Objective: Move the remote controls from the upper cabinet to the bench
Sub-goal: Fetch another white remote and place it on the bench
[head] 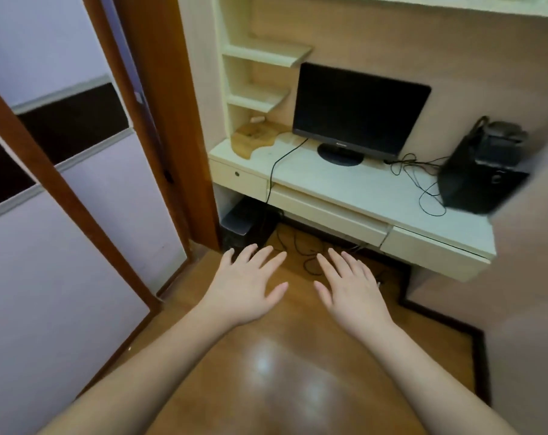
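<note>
Dark monitor (359,109) on desk (345,183)

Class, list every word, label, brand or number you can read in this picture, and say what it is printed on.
No text here can be read.
Monitor: a small pale logo on the lower bezier edge, too blurred to read.
Wooden board left of it: faint marks, too blurred to read.
Black bag: a small metal emblem, no legible lettering.
Both hands are empty and open, bearing no text.

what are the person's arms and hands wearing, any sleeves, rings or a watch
Nothing shows on them. The left hand and right hand are bare, without gloves, rings or a watch, and both forearms are uncovered right down to the frame edge, so no sleeves appear.
</note>
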Demonstrator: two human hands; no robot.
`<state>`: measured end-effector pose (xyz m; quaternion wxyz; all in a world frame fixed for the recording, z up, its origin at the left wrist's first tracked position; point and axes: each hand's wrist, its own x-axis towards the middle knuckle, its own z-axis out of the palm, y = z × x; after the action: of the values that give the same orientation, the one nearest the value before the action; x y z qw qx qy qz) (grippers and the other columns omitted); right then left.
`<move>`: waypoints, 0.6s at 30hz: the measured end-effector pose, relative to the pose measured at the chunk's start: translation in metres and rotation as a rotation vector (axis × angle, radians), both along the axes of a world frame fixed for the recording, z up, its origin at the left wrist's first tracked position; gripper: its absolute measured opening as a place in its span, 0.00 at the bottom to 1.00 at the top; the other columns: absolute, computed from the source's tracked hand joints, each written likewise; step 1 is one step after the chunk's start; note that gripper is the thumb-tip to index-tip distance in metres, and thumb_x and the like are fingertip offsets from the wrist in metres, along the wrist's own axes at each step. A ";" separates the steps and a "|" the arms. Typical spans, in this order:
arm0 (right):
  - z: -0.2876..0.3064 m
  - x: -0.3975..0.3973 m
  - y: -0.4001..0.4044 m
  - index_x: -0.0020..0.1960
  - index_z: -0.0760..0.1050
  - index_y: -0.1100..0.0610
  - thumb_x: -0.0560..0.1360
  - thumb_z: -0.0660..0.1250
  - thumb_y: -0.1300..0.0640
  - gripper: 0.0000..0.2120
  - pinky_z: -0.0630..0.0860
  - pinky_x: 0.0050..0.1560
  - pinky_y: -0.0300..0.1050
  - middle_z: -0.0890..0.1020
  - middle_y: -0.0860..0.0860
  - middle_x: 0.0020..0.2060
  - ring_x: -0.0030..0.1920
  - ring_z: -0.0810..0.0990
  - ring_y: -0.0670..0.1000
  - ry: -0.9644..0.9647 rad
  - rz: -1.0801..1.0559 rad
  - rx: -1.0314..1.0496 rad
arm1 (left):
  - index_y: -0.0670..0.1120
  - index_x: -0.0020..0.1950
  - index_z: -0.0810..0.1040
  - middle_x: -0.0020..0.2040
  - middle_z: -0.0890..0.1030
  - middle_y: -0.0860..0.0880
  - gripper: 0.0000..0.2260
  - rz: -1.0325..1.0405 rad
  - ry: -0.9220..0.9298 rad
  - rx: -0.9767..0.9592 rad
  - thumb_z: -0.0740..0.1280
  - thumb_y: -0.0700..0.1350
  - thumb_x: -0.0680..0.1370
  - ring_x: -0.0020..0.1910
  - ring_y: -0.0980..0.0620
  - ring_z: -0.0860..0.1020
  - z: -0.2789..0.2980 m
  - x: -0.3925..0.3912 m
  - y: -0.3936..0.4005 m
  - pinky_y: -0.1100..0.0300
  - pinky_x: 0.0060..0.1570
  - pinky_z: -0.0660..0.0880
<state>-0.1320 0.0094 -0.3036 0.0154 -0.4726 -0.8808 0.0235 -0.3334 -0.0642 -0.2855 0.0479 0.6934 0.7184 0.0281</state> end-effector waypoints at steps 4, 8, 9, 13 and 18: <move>0.011 0.040 0.029 0.76 0.57 0.49 0.76 0.41 0.38 0.32 0.55 0.74 0.53 0.64 0.51 0.75 0.75 0.60 0.55 -0.022 -0.122 0.016 | 0.60 0.78 0.51 0.79 0.56 0.53 0.28 -0.148 0.028 0.018 0.47 0.65 0.78 0.78 0.49 0.52 0.018 0.028 0.058 0.42 0.75 0.50; 0.029 0.086 0.069 0.77 0.53 0.49 0.80 0.46 0.39 0.28 0.54 0.74 0.52 0.61 0.50 0.75 0.75 0.59 0.55 -0.031 -0.226 0.045 | 0.58 0.78 0.53 0.78 0.58 0.52 0.28 -0.270 0.104 0.064 0.47 0.65 0.79 0.77 0.48 0.55 0.049 0.063 0.118 0.42 0.73 0.55; 0.035 0.096 0.078 0.77 0.53 0.49 0.80 0.47 0.40 0.28 0.54 0.74 0.51 0.60 0.50 0.76 0.75 0.58 0.55 -0.025 -0.242 0.054 | 0.58 0.78 0.53 0.78 0.58 0.51 0.28 -0.291 0.116 0.073 0.46 0.65 0.79 0.77 0.48 0.55 0.056 0.074 0.131 0.42 0.73 0.55; 0.057 0.137 0.114 0.77 0.52 0.48 0.80 0.47 0.40 0.28 0.52 0.74 0.51 0.58 0.50 0.77 0.76 0.55 0.54 0.004 -0.297 0.082 | 0.58 0.78 0.52 0.78 0.58 0.52 0.28 -0.342 0.128 0.100 0.47 0.65 0.79 0.77 0.49 0.55 0.080 0.120 0.180 0.41 0.73 0.55; 0.088 0.178 0.155 0.76 0.56 0.49 0.76 0.39 0.38 0.32 0.58 0.73 0.52 0.63 0.51 0.75 0.75 0.61 0.56 0.021 -0.346 0.165 | 0.59 0.77 0.53 0.78 0.58 0.52 0.27 -0.368 0.132 0.143 0.48 0.64 0.79 0.77 0.49 0.55 0.107 0.167 0.233 0.43 0.73 0.55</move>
<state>0.0461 0.1646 -0.2154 0.0669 -0.6137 -0.7853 -0.0468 -0.1662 0.1690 -0.1785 -0.0442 0.8149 0.5773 0.0243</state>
